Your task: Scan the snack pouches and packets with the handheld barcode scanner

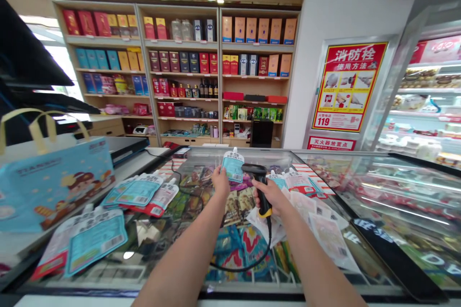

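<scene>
My left hand [220, 179] is closed on the lower left edge of a blue-and-white spouted pouch [232, 165], held upright with its printed side toward me. Wrapped round the grip of a black-and-yellow barcode scanner [262, 189] is my right hand [269, 195]. The scanner's head points left at the pouch's right side, very close to it; whether they touch I cannot tell. From the grip a black cable loops down and left over the glass freezer top [151, 259]. Both hands are above this glass.
Blue and red spouted pouches [139, 189] lie in piles on the left, with more [97, 237] nearer me. At right are further pouches [300, 182] and clear flat packets [329, 235]. A blue paper bag [61, 182] stands far left. Shelves of boxes [183, 62] line the back wall.
</scene>
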A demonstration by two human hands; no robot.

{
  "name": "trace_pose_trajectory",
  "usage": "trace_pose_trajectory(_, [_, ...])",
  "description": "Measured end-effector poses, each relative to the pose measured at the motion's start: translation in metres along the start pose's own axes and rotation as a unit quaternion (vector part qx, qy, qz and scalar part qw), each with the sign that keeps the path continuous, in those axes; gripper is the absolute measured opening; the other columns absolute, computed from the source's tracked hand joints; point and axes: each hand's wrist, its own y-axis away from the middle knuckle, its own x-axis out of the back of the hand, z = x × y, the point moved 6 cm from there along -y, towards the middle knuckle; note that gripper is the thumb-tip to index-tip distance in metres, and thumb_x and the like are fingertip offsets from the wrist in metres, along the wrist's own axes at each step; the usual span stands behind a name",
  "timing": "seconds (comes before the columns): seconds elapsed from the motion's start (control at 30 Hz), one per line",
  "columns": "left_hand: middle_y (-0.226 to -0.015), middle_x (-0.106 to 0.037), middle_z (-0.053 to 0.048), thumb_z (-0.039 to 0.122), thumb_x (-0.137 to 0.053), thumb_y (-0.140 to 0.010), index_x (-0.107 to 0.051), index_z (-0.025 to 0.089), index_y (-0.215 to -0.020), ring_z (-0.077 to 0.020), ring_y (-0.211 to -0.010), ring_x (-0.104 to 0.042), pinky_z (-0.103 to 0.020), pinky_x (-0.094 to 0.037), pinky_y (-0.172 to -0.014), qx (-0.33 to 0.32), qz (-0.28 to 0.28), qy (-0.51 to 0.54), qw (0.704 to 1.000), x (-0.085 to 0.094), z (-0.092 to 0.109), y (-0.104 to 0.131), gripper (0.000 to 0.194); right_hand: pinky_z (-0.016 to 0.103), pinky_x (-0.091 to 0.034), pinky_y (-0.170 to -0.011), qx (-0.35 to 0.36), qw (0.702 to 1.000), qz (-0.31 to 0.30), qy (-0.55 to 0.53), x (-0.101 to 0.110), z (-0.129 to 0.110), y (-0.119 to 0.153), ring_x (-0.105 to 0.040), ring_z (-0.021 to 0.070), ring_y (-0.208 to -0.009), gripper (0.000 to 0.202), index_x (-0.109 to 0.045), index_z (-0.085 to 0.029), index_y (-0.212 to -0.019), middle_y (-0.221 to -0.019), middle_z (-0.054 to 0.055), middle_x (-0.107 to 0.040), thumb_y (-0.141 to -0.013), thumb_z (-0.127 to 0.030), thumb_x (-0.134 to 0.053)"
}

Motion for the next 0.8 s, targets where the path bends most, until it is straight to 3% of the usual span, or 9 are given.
trace_pose_trajectory(0.17, [-0.065, -0.053, 0.004, 0.037, -0.063, -0.067, -0.059, 0.018, -0.09, -0.0091, -0.054, -0.049, -0.023, -0.041, -0.055, 0.058, 0.019, 0.065, 0.996, 0.02, 0.007, -0.001, 0.03, 0.022, -0.043, -0.037, -0.007, 0.999, -0.024, 0.036, -0.008, 0.006, 0.003, -0.049, 0.0089, -0.036, 0.036, -0.044, -0.021, -0.081, -0.049, -0.007, -0.054, -0.069, -0.04, -0.072])
trace_pose_trajectory(0.53, [-0.063, -0.054, 0.004, 0.026, -0.053, -0.075, -0.059, 0.017, -0.098, -0.0083, -0.05, -0.051, -0.025, -0.047, -0.055, 0.083, 0.028, 0.102, 0.991, 0.016, 0.009, 0.007, 0.025, 0.021, -0.041, -0.036, -0.038, 0.997, -0.03, 0.06, -0.014, 0.016, 0.006, -0.045, 0.0074, -0.035, 0.034, -0.042, -0.02, -0.072, -0.046, -0.007, -0.052, -0.067, -0.038, -0.07])
trace_pose_trajectory(0.8, [-0.065, -0.055, 0.003, 0.028, -0.059, -0.072, -0.061, 0.017, -0.098, -0.0083, -0.051, -0.052, -0.024, -0.047, -0.054, 0.088, 0.04, 0.102, 0.99, 0.019, 0.004, 0.004, 0.028, 0.022, -0.041, -0.036, -0.041, 0.997, -0.029, 0.062, -0.014, 0.016, 0.007, -0.045, 0.0077, -0.035, 0.031, -0.043, -0.02, -0.072, -0.046, -0.007, -0.052, -0.069, -0.036, -0.07])
